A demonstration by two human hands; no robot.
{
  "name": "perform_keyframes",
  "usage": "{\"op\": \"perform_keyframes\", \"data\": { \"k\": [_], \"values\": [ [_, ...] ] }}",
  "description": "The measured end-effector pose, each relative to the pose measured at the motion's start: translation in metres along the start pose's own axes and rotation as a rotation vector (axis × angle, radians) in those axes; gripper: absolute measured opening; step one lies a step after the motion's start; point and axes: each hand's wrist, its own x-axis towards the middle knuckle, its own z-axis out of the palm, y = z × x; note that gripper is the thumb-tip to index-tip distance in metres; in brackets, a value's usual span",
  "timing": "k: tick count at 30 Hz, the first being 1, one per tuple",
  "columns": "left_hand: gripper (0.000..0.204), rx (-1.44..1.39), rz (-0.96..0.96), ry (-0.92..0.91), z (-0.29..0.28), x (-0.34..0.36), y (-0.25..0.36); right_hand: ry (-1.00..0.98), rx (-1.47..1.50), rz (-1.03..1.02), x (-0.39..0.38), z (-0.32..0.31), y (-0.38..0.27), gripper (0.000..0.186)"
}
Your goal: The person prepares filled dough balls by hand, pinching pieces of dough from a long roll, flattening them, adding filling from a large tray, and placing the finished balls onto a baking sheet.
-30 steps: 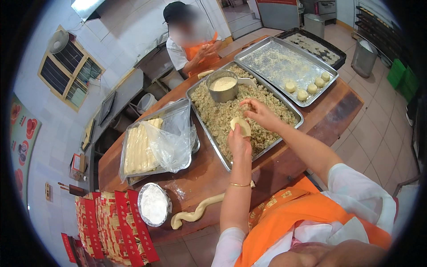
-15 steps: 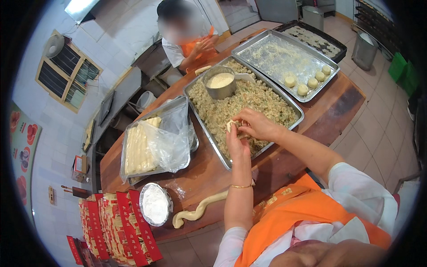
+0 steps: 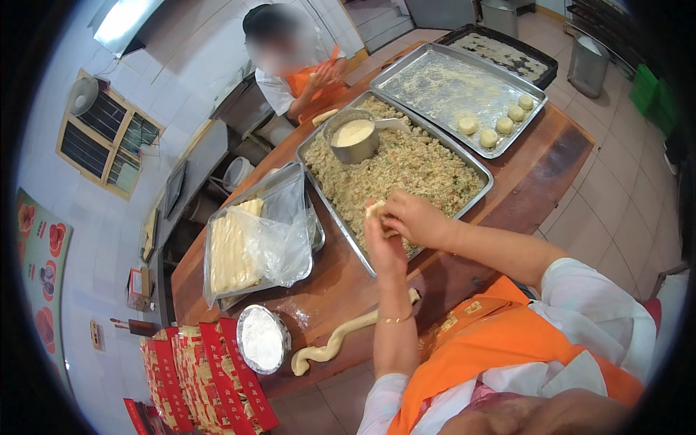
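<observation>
The person's left hand [image 3: 385,245] is cupped, palm up, holding a pale dough piece [image 3: 376,209] at its fingertips. The right hand [image 3: 422,220] meets it from 3 o'clock, fingers bent over the dough; whether they pinch it cannot be told, as the hands hide most of the piece. Both hands are above the near edge of a metal tray [image 3: 487,176] filled with crumbly, green-flecked mixture [image 3: 428,156]. Taking the hands as the clock's centre, a round metal container [image 3: 357,153] of pale crumbs sits in the mixture at 11 o'clock. At 9 o'clock, dough strips [image 3: 230,250] lie side by side, partly under clear plastic sheeting [image 3: 274,250]. A bowl of white flour [image 3: 261,341] stands between 7 and 8, with a wavy dough rope [image 3: 330,349] at 7, passing under the left forearm. At 1 o'clock, five dough balls [image 3: 488,138] rest on a dusted metal sheet pan [image 3: 413,78]. A co-worker in an orange apron [image 3: 319,81] is at 11, across the wooden table [image 3: 533,170]
</observation>
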Motion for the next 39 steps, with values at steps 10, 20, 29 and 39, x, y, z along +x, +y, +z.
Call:
{"op": "perform_keyframes", "data": {
  "k": [10, 20, 29, 39],
  "values": [
    [0.056, -0.101, 0.018, 0.16, 0.004, 0.005, 0.0, 0.098, 0.089, 0.003, -0.001, 0.001, -0.03, 0.013],
    [0.029, -0.109, -0.023, 0.154, -0.022, 0.006, -0.008, -0.02, -0.116, -0.025, -0.016, 0.008, -0.033, 0.012],
    [0.051, -0.609, -0.19, 0.223, -0.053, 0.022, -0.004, -0.045, -0.376, 0.022, 0.018, -0.003, 0.008, 0.011],
    [0.028, -0.746, -0.255, 0.403, -0.027, 0.004, 0.008, -0.238, -0.46, 0.197, 0.021, -0.005, 0.019, 0.012]
  ]
}}
